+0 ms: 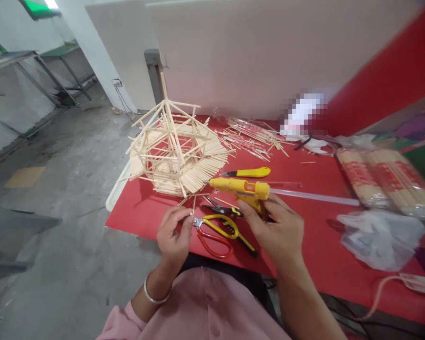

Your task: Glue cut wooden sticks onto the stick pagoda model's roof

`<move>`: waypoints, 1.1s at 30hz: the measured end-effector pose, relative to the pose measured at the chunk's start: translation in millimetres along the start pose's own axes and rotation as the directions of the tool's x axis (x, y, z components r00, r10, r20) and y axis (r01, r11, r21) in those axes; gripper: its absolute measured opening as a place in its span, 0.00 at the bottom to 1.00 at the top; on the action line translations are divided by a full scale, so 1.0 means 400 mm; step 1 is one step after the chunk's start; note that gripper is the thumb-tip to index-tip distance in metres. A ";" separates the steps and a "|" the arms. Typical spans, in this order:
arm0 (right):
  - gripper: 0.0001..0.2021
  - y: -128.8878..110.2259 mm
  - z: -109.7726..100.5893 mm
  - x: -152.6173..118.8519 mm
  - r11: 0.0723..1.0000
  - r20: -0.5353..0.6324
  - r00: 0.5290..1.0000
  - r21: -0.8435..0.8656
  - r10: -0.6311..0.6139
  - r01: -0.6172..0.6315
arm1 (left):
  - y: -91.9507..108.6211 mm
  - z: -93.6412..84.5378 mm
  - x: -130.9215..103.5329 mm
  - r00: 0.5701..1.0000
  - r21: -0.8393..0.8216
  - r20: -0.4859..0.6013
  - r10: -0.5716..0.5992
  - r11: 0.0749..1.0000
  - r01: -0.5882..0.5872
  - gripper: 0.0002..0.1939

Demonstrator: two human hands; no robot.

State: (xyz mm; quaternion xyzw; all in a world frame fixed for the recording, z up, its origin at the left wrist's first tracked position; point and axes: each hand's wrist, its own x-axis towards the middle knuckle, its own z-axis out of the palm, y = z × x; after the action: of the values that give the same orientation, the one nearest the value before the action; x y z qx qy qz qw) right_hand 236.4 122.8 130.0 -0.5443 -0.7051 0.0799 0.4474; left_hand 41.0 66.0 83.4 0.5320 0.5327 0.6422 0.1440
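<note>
My right hand [279,226] is wrapped round the grip of a yellow hot glue gun [239,187], whose nozzle points left. A long clear glue stick [315,196] sticks out of its back. In my left hand [175,231], thumb and forefinger pinch a thin wooden stick [194,204] near its lower end. Just beyond stands a pavilion-like model [173,156] built of wooden sticks, with an open roof frame and a spike on top. Between my hands lie scissors [216,243] with red and yellow handles, and pliers [221,208] partly under the glue gun.
A yellow-handled utility knife [250,172] lies behind the glue gun. Loose sticks and plastic wrappers [255,137] are spread at the back of the red table [304,264]. Bundled sticks [386,179], a plastic bag [382,236] and a power strip [420,283] are on the right.
</note>
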 end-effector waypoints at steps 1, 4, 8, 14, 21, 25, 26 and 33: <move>0.13 0.000 0.000 -0.003 1.000 -0.003 1.000 -0.007 -0.005 0.005 | 0.001 0.003 0.002 1.000 -0.002 0.005 -0.002 1.000 0.002 0.05; 0.10 -0.005 0.016 -0.002 1.000 -0.015 1.000 0.015 -0.022 0.023 | 0.009 0.012 0.008 1.000 -0.004 0.020 0.014 1.000 -0.013 0.04; 0.11 -0.002 0.032 -0.005 0.998 -0.016 1.000 0.067 -0.015 0.016 | 0.013 0.012 0.007 0.999 -0.001 0.032 0.037 0.999 -0.037 0.04; 0.13 0.038 0.004 -0.060 0.982 0.058 0.984 0.079 0.166 -0.170 | -0.005 -0.001 -0.013 0.999 -0.021 0.013 -0.050 0.999 0.050 0.05; 0.10 -0.015 0.041 -0.086 0.979 0.097 0.990 0.169 0.098 -0.113 | 0.011 -0.003 -0.012 1.000 -0.003 0.012 -0.025 1.000 0.025 0.05; 0.08 -0.030 0.037 -0.101 0.974 0.086 0.996 0.220 0.034 -0.052 | 0.019 -0.015 -0.014 0.999 0.011 -0.009 -0.031 0.999 0.031 0.03; 0.08 -0.029 0.032 -0.103 0.976 0.078 0.997 0.213 0.029 -0.045 | 0.021 -0.017 -0.015 0.999 0.006 -0.013 -0.032 0.999 0.032 0.03; 0.09 -0.028 0.014 -0.086 0.991 0.010 0.998 0.113 0.066 -0.067 | 0.027 -0.016 -0.014 1.000 -0.002 0.004 -0.029 1.000 0.029 0.03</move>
State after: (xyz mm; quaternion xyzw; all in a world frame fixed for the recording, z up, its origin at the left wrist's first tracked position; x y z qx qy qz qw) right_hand 224.8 91.6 114.9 -0.5410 -0.6824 0.1364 0.4723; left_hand 41.7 54.3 90.4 0.5253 0.5396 0.6394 0.1550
